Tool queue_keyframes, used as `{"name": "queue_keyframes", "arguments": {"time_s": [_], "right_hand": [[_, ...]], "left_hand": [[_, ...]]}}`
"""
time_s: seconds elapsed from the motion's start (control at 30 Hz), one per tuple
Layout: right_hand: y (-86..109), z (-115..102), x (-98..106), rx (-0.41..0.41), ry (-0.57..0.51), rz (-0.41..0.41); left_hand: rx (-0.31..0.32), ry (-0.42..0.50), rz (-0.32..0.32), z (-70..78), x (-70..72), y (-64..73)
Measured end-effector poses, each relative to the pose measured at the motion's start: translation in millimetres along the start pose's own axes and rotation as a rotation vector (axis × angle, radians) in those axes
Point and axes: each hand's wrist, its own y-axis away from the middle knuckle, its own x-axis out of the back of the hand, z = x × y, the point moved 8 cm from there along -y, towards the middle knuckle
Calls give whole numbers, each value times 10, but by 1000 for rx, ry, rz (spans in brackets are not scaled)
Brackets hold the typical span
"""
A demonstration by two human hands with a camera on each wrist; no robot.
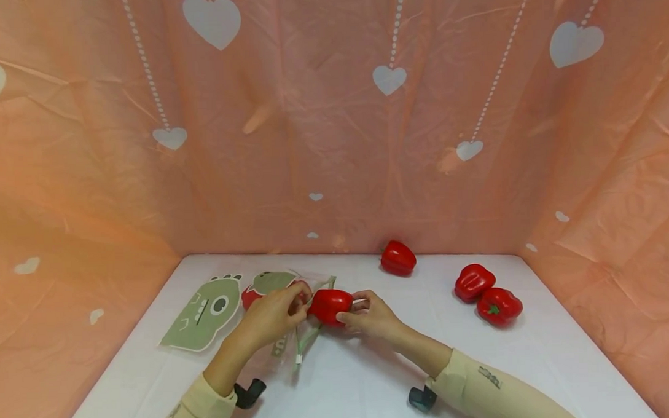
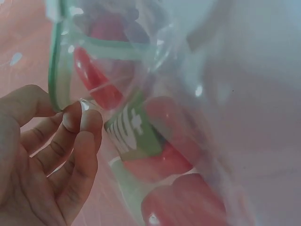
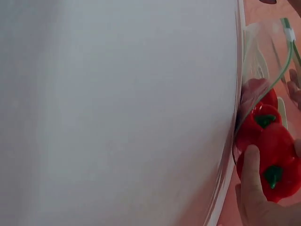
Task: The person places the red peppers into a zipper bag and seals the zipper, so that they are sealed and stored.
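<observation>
My left hand (image 1: 276,312) pinches the edge of a clear plastic zip bag (image 2: 55,70) with a green strip along its mouth. Through the film, red bell peppers (image 2: 176,162) show behind a green printed label. In my right hand (image 1: 376,318) is a red bell pepper (image 1: 331,306), gripped between thumb and fingers right at the bag's mouth. The right wrist view shows its green stem (image 3: 273,175) facing the hand, and another pepper (image 3: 263,113) just beyond it within the bag. The left fingertips are close to the held pepper's far end.
One red pepper (image 1: 398,258) lies near the back edge of the white table (image 1: 368,380). Two more, a pepper (image 1: 475,283) and its neighbour (image 1: 499,306), lie together at right. A flat green monster-face pouch (image 1: 205,315) lies at left. An orange curtain (image 1: 332,141) encloses the back and sides.
</observation>
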Motion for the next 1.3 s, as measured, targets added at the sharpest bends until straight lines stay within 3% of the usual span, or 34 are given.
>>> {"name": "queue_keyframes", "arguments": {"time_s": [0.23,0.53,0.8,1.1,1.3], "right_hand": [[20,8,18,-35,1,13],[32,24,-138,-28,-80,-51],[16,16,-246,-14,-72,-93],[-18,14,-334,5,-140,-121],[-53,-25,-335,23,-142,-74]], "left_hand": [[-45,-46,-1,43,-15,18],[-22,-51,-39,46,-32,10],[0,-11,-74,50,-58,17],[-43,-43,-46,80,-38,23],[-38,-46,-37,76,-21,16]]}}
